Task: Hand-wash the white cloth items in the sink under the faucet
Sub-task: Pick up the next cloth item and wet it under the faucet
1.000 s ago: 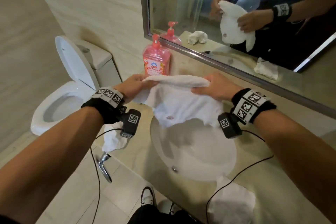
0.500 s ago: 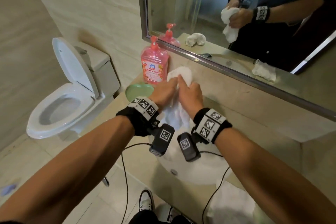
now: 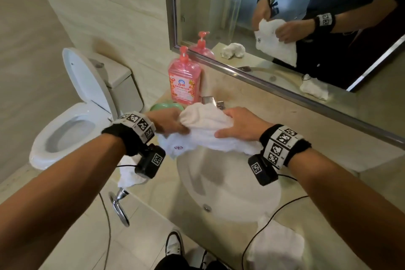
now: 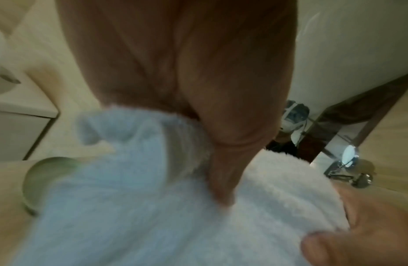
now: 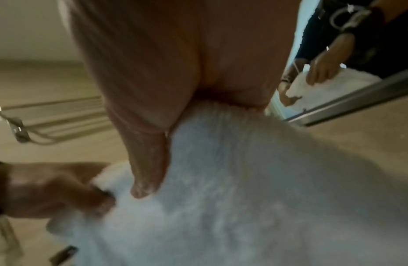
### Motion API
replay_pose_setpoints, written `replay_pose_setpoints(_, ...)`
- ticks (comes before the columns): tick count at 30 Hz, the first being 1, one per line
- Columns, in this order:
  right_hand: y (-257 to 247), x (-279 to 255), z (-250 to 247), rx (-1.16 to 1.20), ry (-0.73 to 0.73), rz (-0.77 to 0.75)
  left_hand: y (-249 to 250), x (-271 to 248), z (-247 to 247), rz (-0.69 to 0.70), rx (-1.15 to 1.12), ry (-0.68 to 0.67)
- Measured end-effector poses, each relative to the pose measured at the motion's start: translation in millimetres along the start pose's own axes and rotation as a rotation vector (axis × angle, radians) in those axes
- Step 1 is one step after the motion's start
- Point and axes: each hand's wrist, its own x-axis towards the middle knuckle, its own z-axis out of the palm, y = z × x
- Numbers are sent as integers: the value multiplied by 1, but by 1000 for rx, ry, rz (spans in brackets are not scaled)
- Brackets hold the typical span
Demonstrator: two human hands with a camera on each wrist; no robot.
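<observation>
1. Head view: the white towel (image 3: pixel 210 131) is bunched and held in the air above the back rim of the sink (image 3: pixel 230 195), just in front of the faucet (image 3: pixel 213 101). The left hand (image 3: pixel 167 123) grips its left end with curled fingers; the right hand (image 3: pixel 242 126) lies over the right part, fingers curled round the cloth. This looks like the scrubbing step, cloth rubbed against cloth. No water stream is visible. Left of the sink a second white cloth (image 3: pixel 131 173) hangs at the tabletop (image 3: pixel 295 116) edge; a third cloth (image 3: pixel 276 247) lies on the sink's near side. A pink soap bottle (image 3: pixel 184 79) and a green dish (image 3: pixel 167 107) stand behind and to the left of the sink.

2. Left wrist view: blurred, but the thumb (image 4: pixel 221 171) presses into the towel (image 4: pixel 175 207), pinching a fold against fingers hidden beneath.

3. Right wrist view: also blurred; the soapy-looking thumb (image 5: pixel 148 167) bears down on the towel (image 5: pixel 243 189), and the left hand (image 5: pixel 61 189) clutches the far end.

4. Judgement: next, the towel needs lowering toward the sink under the faucet for rinsing, both grips kept firm so the hanging edge does not slip.
</observation>
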Motion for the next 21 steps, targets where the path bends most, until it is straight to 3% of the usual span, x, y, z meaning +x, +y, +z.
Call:
replay_pose_setpoints(2,13,-6,1,-91,-23,95,-5,-6,-1,19,-92,99)
replay_pose_setpoints(4,24,-9,3,212,35,230,-5,-8,2,21,-219,213)
replay_pose_setpoints(7,18,-8,18,739,275,344,5,3,16,-3,-499,348)
replay_pose_setpoints(9,-6,-1,38,761,463,320,18,11,24,-15,-701,445)
replay_pose_setpoints(13,-52,19,66,857,549,262,49,28,40,-14,-1156,352)
replay_pose_setpoints(16,-51,28,58,918,601,391,57,32,43,-15,-1071,277)
replay_pose_setpoints(21,-49,25,70,845,559,305,57,25,42,-22,-1082,310)
